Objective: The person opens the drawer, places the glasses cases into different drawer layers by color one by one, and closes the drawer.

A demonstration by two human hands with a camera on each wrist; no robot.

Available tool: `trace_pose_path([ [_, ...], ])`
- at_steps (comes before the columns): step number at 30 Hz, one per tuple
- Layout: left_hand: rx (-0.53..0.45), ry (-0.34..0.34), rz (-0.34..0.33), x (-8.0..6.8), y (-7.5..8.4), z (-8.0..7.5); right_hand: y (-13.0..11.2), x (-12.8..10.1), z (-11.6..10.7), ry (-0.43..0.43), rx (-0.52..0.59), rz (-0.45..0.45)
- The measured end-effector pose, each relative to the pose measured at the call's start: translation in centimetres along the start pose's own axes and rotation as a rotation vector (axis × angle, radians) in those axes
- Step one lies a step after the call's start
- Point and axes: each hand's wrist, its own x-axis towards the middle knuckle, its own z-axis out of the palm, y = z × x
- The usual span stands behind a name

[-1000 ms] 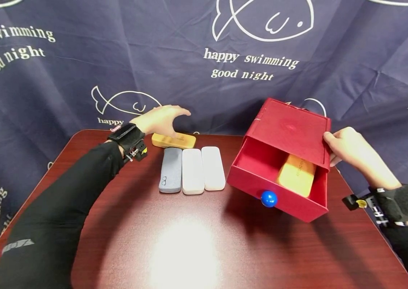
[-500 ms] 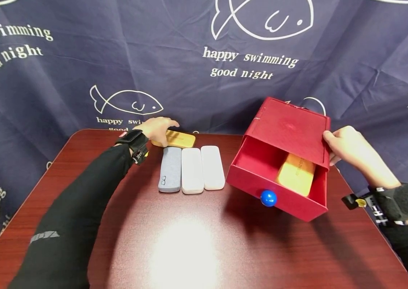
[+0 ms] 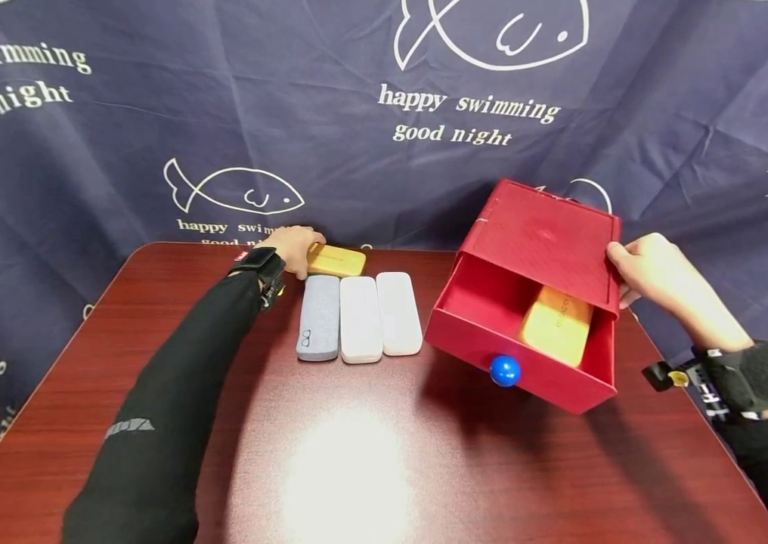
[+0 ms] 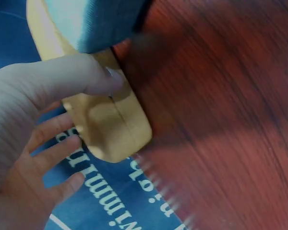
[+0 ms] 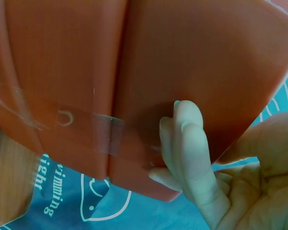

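Observation:
At the back of the table, my left hand pinches the left end of a yellow glasses case. In the left wrist view its thumb lies across the case, with the other fingers on the far side. My right hand grips the right side of a red drawer box, thumb on top; in the right wrist view its fingers lie against the box's red underside. The box tilts toward the left, its drawer pulled out by a blue knob. Inside lies another yellow glasses case.
In front of the left hand, a grey-blue glasses case and two white cases, one in the middle and one at right, lie side by side. A dark blue printed curtain hangs behind the brown table.
My left hand has come down from above the yellow case to its left end, and the fingers have closed around it. The right hand and the red box stay nearly still.

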Motion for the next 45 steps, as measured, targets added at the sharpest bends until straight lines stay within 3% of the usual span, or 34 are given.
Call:
trace_pose_path([
  [7,0.008,0.025,-0.017,0.8,-0.7,1.3,-0.2,-0.1,0.1,-0.005,-0.004,0.005],
  [22,-0.07,-0.1,-0.069,-0.4,-0.9,0.6,-0.1,-0.1,-0.1,0.012,-0.018,0.008],
  [30,-0.038,-0.11,-0.069,-0.3,-1.9,0.9,-0.2,-0.1,0.0,0.004,-0.023,0.0],
  [39,0.005,-0.152,-0.108,-1.1,-2.0,-0.7,-0.2,-0.1,0.0,0.006,-0.021,0.002],
  [45,0.053,-0.18,-0.177,-2.0,-1.2,-2.5,-0.2,-0.2,-0.1,0.004,-0.019,0.005],
])
